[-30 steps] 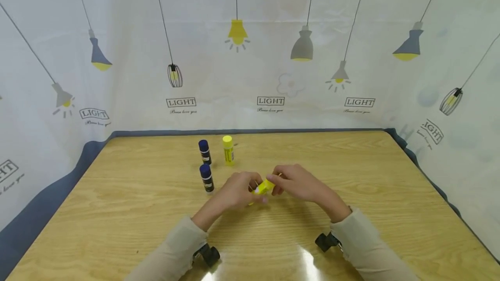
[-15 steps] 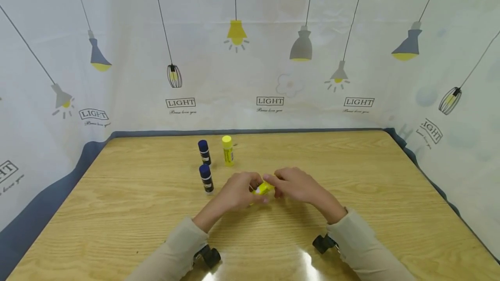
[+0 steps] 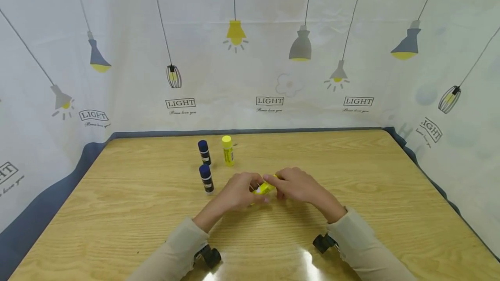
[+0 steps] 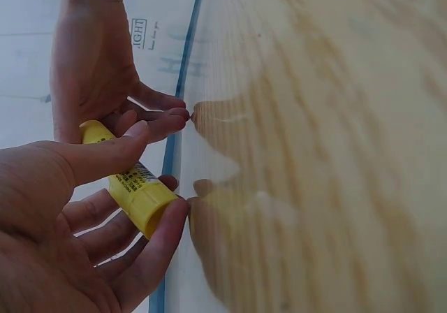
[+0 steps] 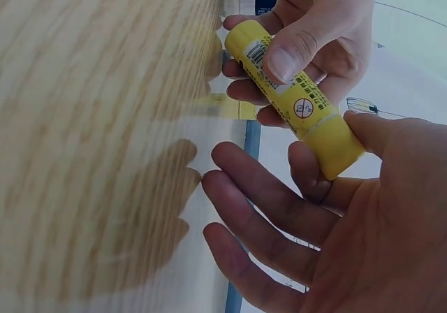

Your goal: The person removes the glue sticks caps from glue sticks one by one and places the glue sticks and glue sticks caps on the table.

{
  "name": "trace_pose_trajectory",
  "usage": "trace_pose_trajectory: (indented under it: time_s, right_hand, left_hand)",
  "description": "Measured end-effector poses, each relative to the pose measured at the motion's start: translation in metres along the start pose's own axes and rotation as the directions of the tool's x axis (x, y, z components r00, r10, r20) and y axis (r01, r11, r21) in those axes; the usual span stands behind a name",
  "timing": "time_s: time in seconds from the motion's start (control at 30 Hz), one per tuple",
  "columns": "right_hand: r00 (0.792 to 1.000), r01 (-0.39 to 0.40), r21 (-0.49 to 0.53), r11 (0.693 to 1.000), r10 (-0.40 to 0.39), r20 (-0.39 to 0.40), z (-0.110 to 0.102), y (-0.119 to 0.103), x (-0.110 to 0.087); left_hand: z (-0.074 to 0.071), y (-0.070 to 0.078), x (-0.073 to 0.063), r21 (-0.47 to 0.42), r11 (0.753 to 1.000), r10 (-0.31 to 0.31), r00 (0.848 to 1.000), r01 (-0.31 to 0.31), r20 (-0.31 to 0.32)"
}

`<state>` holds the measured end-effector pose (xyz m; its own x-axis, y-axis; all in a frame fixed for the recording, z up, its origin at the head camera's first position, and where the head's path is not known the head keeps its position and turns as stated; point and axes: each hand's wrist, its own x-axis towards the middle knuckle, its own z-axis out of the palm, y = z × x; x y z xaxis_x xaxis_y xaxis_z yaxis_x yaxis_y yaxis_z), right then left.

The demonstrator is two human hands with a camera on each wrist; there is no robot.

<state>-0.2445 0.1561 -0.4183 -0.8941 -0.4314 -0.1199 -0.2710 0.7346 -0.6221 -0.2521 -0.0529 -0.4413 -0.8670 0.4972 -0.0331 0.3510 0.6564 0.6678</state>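
A yellow glue stick (image 5: 279,82) lies tilted between my two hands, just above the table. My left hand (image 3: 239,191) grips its body, thumb along the printed label and fingers behind it, as the left wrist view shows. At the other end, my right hand (image 3: 297,184) pinches the yellow cap (image 5: 336,147) between thumb and index finger. The remaining fingers (image 5: 265,219) of that hand spread loosely away from the stick. The cap appears seated on the body, and the fingers partly cover the stick in the head view.
Beyond my left hand stand a second yellow glue stick (image 3: 228,151) and two dark blue ones, the rear (image 3: 204,152) and the front (image 3: 206,178), all upright. The wooden table (image 3: 363,172) meets a lamp-printed cloth (image 3: 218,77) at its back edge.
My right hand has shifted slightly left and down, closer to my left hand, then stays nearly still. My left hand and the standing glue sticks keep their places.
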Motion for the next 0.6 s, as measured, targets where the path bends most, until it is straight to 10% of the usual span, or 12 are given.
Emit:
trace_pose_trajectory:
  time_s: [0.6]
  right_hand:
    - [1.0,-0.007,0.034,0.999,0.006,0.015,0.0017,0.0049,0.0006]
  left_hand:
    - [0.0021,-0.002,-0.0015,-0.074,0.997,0.011,0.999,-0.008,0.041]
